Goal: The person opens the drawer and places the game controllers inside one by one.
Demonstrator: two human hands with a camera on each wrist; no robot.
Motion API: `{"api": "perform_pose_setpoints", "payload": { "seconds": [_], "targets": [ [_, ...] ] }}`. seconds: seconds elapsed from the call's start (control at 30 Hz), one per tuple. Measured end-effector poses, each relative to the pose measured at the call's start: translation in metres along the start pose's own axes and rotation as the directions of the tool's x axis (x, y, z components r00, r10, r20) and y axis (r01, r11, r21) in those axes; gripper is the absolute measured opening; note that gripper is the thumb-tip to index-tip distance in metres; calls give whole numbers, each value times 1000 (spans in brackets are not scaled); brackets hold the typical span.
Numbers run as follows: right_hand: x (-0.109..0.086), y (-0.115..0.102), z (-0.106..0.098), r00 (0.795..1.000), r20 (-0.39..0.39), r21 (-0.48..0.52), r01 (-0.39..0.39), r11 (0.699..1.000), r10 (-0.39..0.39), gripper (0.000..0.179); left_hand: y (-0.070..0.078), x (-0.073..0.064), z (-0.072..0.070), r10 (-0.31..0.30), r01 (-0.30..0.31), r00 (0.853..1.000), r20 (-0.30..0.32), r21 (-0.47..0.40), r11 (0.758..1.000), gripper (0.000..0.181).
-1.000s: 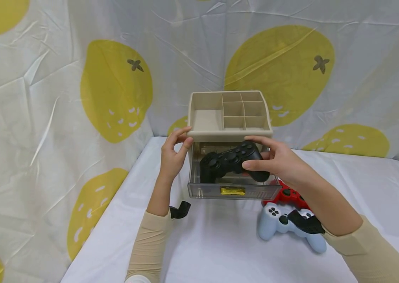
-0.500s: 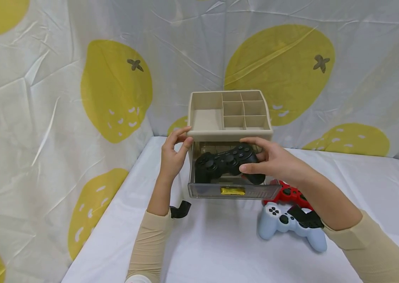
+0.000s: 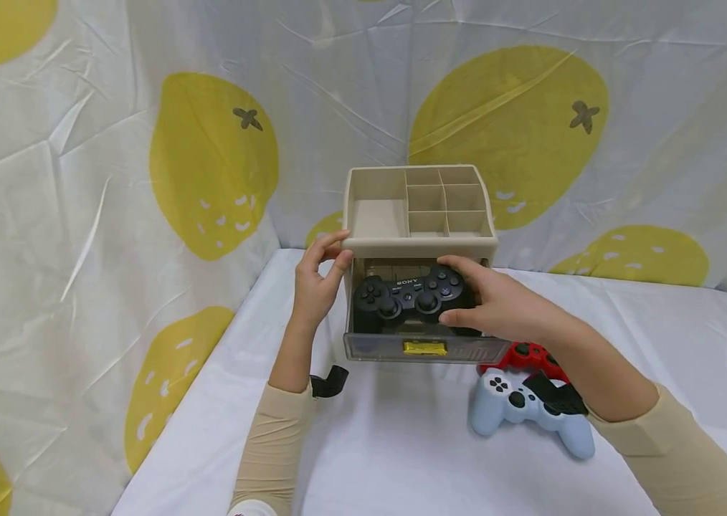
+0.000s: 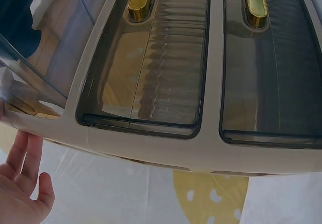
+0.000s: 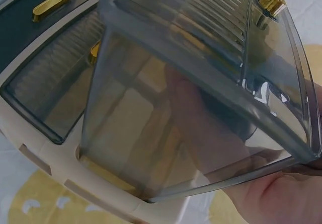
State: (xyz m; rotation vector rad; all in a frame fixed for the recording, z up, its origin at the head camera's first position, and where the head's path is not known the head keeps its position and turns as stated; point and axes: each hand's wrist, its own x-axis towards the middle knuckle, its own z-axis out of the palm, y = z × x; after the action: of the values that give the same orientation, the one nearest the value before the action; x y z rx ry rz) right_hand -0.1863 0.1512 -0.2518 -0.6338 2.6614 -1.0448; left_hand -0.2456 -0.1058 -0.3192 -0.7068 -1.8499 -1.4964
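A black game controller (image 3: 405, 297) marked SONY lies face up within the pulled-out clear drawer (image 3: 363, 347). My right hand (image 3: 499, 301) grips its right end, thumb at the near side and index finger along the far side. In the right wrist view, the hand shows through the drawer's smoky wall. The drawer belongs to a beige desktop organizer (image 3: 421, 248) with a divided top tray. At its upper left corner, my left hand (image 3: 320, 279) rests with thumb and fingertips on the edge. In the left wrist view, straight fingers (image 4: 31, 156) touch the organizer's side.
A red game controller (image 3: 523, 358) and a light blue one (image 3: 505, 408) lie on the white cloth to the right, partly under my right forearm. More drawers with gold handles (image 4: 255, 5) are closed below the pulled-out one. A lemon-print curtain (image 3: 338, 93) hangs behind.
The black controller has moved slightly left and down, turning from a slant to nearly level inside the drawer. My right hand has gone with it. The left hand keeps its place.
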Motion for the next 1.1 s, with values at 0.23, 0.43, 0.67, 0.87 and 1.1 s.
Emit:
{"api": "perform_pose_setpoints", "payload": {
  "seconds": [0.23, 0.43, 0.67, 0.87, 1.1],
  "targets": [
    [4, -2, -1, 1000, -9, -208, 1, 978, -3, 74, 0, 0, 1, -5, 4, 1000, -6, -5, 1000, 27],
    [6, -5, 1, 1000, 13, -268, 5, 964, -1, 67, 1, 0, 1, -16, 16, 1000, 4, 1, 1000, 28],
    [8, -9, 3, 996, 52, -375, -43, 926, 67, 74, 1, 1, 2, -3, 3, 1000, 5, 3, 1000, 28],
    [10, -13, 3, 991, 94, -405, -53, 913, 99, 76, 0, 1, 2, 16, -16, 1000, 4, 11, 1000, 29],
    [12, -12, 5, 989, 106, -412, -52, 910, 105, 75, 0, 0, 2, 2, -2, 1000, 14, 10, 1000, 29]
  ]
}}
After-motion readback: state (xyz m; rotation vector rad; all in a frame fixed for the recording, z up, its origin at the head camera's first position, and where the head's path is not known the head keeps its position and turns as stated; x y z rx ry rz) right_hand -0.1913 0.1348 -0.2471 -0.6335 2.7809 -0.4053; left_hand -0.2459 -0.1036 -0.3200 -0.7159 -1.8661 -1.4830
